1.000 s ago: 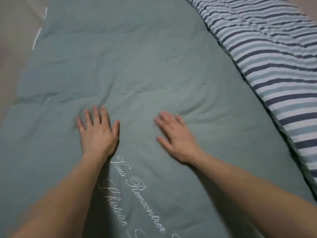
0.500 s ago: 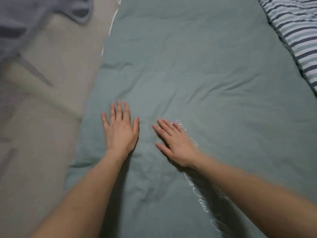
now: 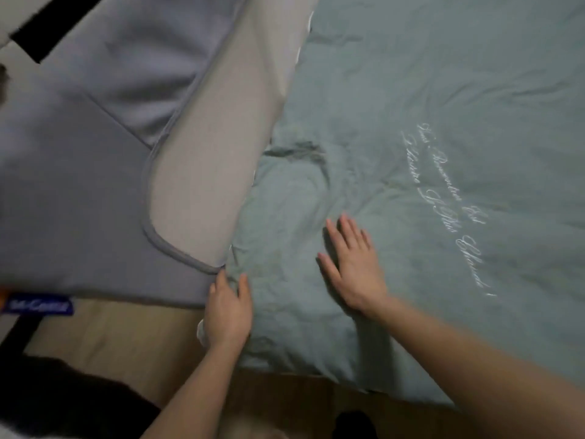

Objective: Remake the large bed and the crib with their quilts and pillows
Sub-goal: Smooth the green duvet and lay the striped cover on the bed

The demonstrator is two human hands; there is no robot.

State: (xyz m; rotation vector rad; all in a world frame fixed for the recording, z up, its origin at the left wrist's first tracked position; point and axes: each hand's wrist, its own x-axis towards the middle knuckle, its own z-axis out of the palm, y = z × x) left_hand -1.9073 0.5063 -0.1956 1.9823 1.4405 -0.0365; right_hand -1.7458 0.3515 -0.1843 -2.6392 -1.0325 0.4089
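A sage-green quilt with white script embroidery lies spread over the large bed, rumpled near its lower left corner. My left hand rests on that corner at the quilt's edge, fingers straight, tips touching the creased fabric. My right hand lies flat on the quilt a little to the right, fingers straight and spread. To the left stands the crib, its grey fabric side and beige mesh panel against the quilt's edge.
A blue label sits on the crib's lower edge, above a dark frame leg. Wooden floor shows below the bed's edge, with dark shapes at the bottom.
The view swung left and down, bringing the crib and floor into sight. Both hands slid toward the quilt's lower left corner; the left hand now sits at its edge. The striped quilt left the view.
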